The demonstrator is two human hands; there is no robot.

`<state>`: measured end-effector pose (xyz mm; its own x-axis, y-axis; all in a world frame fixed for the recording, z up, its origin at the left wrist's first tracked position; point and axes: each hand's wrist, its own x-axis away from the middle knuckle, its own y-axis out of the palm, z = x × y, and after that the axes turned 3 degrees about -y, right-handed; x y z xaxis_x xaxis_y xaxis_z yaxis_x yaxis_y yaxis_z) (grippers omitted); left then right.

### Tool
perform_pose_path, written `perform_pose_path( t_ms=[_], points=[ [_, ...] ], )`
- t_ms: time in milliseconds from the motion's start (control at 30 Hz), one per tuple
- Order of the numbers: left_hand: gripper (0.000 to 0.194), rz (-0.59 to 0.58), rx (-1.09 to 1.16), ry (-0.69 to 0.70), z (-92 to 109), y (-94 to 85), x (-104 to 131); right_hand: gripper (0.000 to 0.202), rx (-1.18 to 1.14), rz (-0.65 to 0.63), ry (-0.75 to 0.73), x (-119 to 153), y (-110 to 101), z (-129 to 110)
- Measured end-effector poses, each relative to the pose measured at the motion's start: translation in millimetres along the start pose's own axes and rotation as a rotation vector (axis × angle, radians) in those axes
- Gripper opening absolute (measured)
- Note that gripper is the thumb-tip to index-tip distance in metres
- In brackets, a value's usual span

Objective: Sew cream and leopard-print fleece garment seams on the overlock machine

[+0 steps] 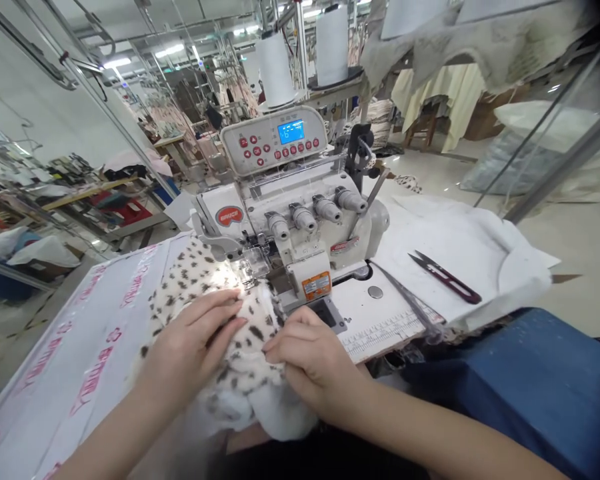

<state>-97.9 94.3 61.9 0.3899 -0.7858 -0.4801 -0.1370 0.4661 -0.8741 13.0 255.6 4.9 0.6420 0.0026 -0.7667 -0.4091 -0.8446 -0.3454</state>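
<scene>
A white overlock sewing machine [300,220] stands before me, its control panel lit blue. Fluffy cream fabric with dark spots [253,327] runs from under the lit presser foot [253,273] down over the table's front edge, where its white side shows. My left hand [187,347] lies on the fabric just left of the foot, fingers stretched out and resting on it. At the fabric's right edge, my right hand [315,363] pinches the cloth between thumb and fingers. The fingertips of both hands are close to the needle area.
Dark-handled thread snips [447,277] lie on white cloth [505,260] to the right. Thread cones [330,47] stand above the machine. A blue-covered surface [545,387] is at lower right. Left of the fabric, the tabletop has pink-printed film [95,340].
</scene>
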Motion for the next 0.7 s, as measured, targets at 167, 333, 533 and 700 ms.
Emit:
perform_pose_path(
  t_ms=[167, 333, 533, 700],
  points=[
    [0.020, -0.052, 0.002, -0.036, 1, -3.5, -2, 0.025, 0.013, -0.016, 0.009, -2, -2, -3],
    [0.022, -0.082, 0.013, -0.058, -4, -4.0, -11, 0.025, 0.037, -0.022, -0.003, -4, -2, 2],
    [0.026, -0.156, 0.034, -0.075, -17, -4.6, -28, 0.023, 0.071, -0.026, 0.015, -18, -5, 13],
    [0.030, -0.188, 0.015, -0.104, -42, -0.2, -47, 0.023, 0.104, -0.033, 0.050, -36, -1, 25]
  ],
)
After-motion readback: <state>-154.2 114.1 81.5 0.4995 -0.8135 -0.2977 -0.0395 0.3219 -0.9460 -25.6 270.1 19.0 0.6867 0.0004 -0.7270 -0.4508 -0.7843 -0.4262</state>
